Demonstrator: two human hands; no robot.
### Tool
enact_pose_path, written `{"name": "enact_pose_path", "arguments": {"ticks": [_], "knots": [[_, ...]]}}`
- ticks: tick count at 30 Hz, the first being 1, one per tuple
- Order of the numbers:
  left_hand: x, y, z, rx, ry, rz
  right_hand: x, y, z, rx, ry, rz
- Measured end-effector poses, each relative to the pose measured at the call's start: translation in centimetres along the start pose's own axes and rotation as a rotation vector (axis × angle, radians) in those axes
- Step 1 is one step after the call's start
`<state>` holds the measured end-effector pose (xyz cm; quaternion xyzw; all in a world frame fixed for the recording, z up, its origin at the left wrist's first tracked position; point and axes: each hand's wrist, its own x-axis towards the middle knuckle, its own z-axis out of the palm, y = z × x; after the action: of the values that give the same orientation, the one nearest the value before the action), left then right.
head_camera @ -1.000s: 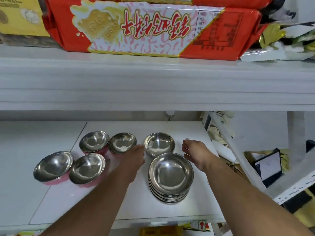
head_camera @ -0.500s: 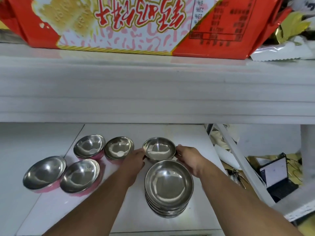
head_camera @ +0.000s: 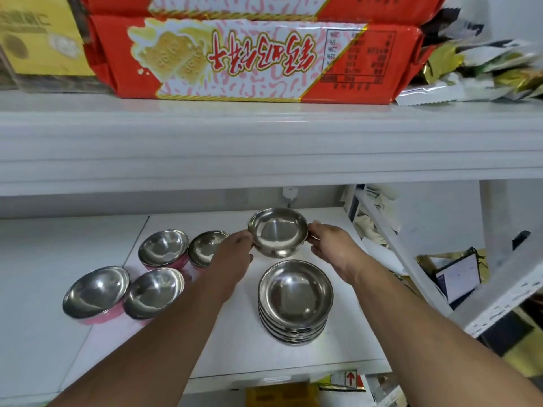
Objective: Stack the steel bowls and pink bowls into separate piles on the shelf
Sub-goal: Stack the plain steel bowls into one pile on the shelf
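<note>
A single steel bowl [head_camera: 277, 230] hangs tilted above the white shelf [head_camera: 235, 356], held on its rim from both sides. My left hand [head_camera: 232, 254] grips its left edge and my right hand [head_camera: 332, 245] grips its right edge. Just in front of it stands a stack of steel bowls [head_camera: 295, 301], several high. To the left sit several pink-sided bowls with steel insides, each apart from the others: far left [head_camera: 95, 292], front middle [head_camera: 152, 292], back [head_camera: 163, 248], and one partly hidden behind my left hand [head_camera: 205, 248].
The upper shelf board [head_camera: 264, 142] overhangs close above, carrying red biscuit packs [head_camera: 255, 58] and a yellow box [head_camera: 38, 39]. A slanted white frame [head_camera: 390, 245] bounds the shelf on the right, with a small screen [head_camera: 458, 277] beyond it.
My hands closed on the lone steel bowl behind the stack and lifted it off the shelf; it is now raised and tilted. The camera view also shifted downward.
</note>
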<state>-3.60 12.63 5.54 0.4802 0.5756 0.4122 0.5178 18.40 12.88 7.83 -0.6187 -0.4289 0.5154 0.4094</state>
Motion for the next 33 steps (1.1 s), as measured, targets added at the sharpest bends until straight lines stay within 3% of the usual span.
{"name": "enact_pose_path", "arguments": {"ticks": [11, 20, 33], "knots": [[-7.1, 2.4, 0.0, -0.088, -0.046, 0.169, -8.8, -1.3, -1.1, 0.040, 0.024, -0.105], [-10.7, 0.5, 0.1, -0.064, -0.130, 0.098, -13.3, 1.4, -1.2, -0.031, 0.105, -0.075], [-12.0, -1.6, 0.6, 0.205, -0.121, 0.023, -14.0, 4.7, -1.3, -0.164, 0.099, 0.042]]}}
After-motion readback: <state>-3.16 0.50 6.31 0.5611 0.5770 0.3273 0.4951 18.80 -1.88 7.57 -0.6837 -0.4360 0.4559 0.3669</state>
